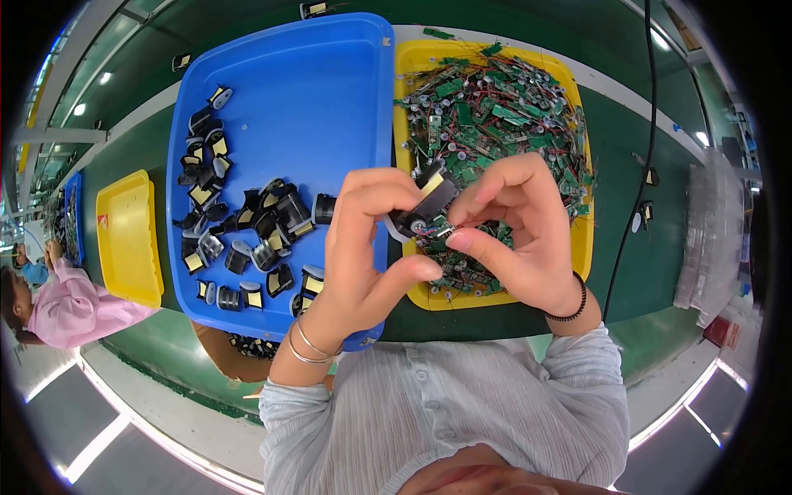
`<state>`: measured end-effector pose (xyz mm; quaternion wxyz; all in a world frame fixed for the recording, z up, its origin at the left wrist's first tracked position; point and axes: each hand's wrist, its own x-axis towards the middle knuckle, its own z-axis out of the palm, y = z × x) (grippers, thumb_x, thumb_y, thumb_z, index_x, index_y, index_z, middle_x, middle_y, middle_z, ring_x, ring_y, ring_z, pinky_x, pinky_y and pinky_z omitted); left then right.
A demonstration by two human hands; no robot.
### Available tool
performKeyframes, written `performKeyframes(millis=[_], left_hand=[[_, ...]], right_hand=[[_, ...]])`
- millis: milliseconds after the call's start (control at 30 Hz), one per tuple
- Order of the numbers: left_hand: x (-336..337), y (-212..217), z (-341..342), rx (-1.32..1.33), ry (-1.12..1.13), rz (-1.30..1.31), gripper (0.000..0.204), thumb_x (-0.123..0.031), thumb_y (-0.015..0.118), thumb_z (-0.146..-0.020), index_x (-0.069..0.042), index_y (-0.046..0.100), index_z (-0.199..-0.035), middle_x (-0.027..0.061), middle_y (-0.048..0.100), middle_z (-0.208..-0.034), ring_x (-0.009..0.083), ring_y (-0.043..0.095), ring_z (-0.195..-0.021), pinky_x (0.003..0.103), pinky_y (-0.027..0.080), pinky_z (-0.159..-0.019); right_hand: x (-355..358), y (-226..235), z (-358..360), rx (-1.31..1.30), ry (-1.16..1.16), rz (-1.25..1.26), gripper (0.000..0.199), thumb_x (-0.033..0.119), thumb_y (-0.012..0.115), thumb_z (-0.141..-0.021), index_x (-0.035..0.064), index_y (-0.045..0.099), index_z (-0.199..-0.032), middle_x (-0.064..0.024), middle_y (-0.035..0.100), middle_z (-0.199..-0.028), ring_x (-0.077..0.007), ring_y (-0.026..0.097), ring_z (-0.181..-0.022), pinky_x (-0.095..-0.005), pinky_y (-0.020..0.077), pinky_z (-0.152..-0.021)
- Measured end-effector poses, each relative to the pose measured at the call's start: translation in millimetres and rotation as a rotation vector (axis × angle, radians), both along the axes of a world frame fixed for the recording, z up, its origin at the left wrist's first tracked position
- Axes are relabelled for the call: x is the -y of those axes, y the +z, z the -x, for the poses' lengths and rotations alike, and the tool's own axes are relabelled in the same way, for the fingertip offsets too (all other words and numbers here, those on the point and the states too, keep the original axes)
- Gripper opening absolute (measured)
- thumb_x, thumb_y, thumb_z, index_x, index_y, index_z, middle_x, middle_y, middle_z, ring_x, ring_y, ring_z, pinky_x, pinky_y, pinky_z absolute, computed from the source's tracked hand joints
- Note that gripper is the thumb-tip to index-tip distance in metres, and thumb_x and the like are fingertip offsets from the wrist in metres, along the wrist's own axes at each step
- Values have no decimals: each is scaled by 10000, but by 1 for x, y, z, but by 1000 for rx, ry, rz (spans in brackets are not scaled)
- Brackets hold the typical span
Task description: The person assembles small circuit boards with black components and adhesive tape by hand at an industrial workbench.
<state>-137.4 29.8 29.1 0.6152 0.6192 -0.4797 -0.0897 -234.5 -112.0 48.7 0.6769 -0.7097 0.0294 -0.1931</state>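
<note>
Between my hands, above the gap between two trays, is a small black plastic housing [425,200] with a pale yellow patch and a grey rounded end. My left hand [367,239] grips it, index finger curled over its top and thumb below. With thumb and index finger, my right hand [520,235] pinches a small circuit board with thin wires [443,232] against the housing's lower side. The blue tray [313,99] at left holds several similar black housings [285,210]. Under my right hand, a yellow tray [582,239] is heaped with green circuit boards [495,107] and red wires.
An empty-looking yellow tray [129,239] lies farther left, near a person in pink [78,305]. A cardboard box [223,355] of black parts sits below the blue tray's near edge. At right, a black cable [648,165] hangs beside stacked clear plastic trays [711,239].
</note>
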Motion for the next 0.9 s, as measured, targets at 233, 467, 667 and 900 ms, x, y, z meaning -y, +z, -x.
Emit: performKeyframes(millis=[233,467,667,900], left_hand=[[-8,0,-3,-408,-74,137,406,28,607,-728,-27,375,-1057,95,520,-925,146,526,-828,257,417,-765],[-4,0,1,-819,-260,-44,333,-117,508,-839,-12,393,-1133,58,539,-920,64,495,-679,175,417,-575],[-2,-2,5,-893,-236,34,343,-170,510,-856,-10,395,-1138,61,538,-921,63,503,-664,172,427,-516],[4,2,12,-814,-61,-8,413,-297,499,-861,19,414,-1114,31,513,-750,76,495,-573,192,433,-431]], right_hand=[[10,17,4,-100,135,-54,248,-42,617,-732,-8,495,-945,-58,583,-795,-107,597,-730,-215,485,-633],[8,1,3,-166,168,-377,133,-7,606,-763,-12,510,-855,-48,577,-784,-83,582,-706,-200,493,-599],[10,2,-1,-231,256,-566,124,13,607,-770,-4,500,-829,-43,573,-757,-96,585,-697,-205,513,-576],[9,-1,-2,-206,240,-570,121,2,617,-758,-9,506,-807,-55,572,-751,-100,590,-674,-204,512,-571]])
